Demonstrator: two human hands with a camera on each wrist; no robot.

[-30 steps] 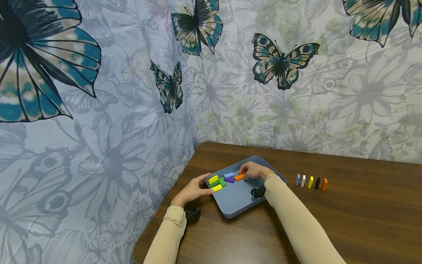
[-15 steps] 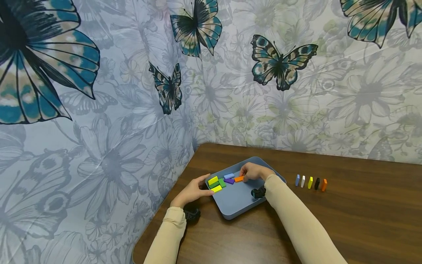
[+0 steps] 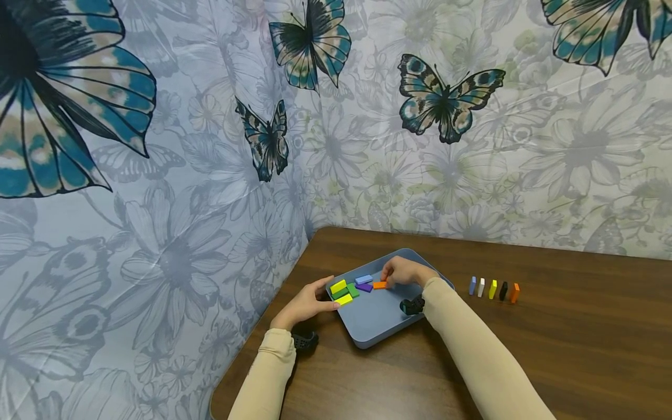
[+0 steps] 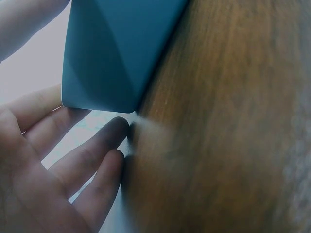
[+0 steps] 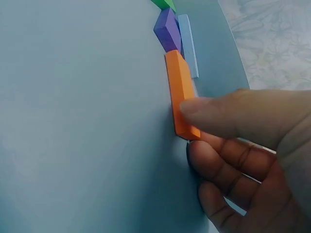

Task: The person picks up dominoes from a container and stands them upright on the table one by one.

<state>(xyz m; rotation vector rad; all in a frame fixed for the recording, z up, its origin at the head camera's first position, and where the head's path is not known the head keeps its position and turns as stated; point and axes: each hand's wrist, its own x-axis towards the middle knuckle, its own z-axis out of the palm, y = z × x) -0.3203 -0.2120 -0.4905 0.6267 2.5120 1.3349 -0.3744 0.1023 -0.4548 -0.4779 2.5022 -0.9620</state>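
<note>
A grey-blue tray (image 3: 378, 326) lies on the table, its left corner between the thumb and fingers of my left hand (image 3: 304, 304). The left wrist view shows those fingers spread along the tray's outer wall (image 4: 102, 58). Inside the tray, my right hand (image 3: 404, 272) pinches the right end of an orange block (image 5: 179, 92), thumb on top. The orange block's other end meets a purple block (image 5: 167, 29), with a light blue block (image 5: 189, 46) alongside. Further left lie two green blocks (image 3: 353, 290) and two yellow blocks (image 3: 343, 300).
On the wooden table (image 3: 577, 326), right of the tray, stands a row of upright blocks: blue (image 3: 472, 285), white (image 3: 480, 287), yellow (image 3: 493, 289), black (image 3: 503, 290) and orange (image 3: 515, 293). A butterfly-patterned wall covering (image 3: 336, 192) rises behind the table and to its left.
The orange block in my right fingers has turned slightly and shifted a little toward me, now lying straighter across the tray. My left hand stays at the tray's corner.
</note>
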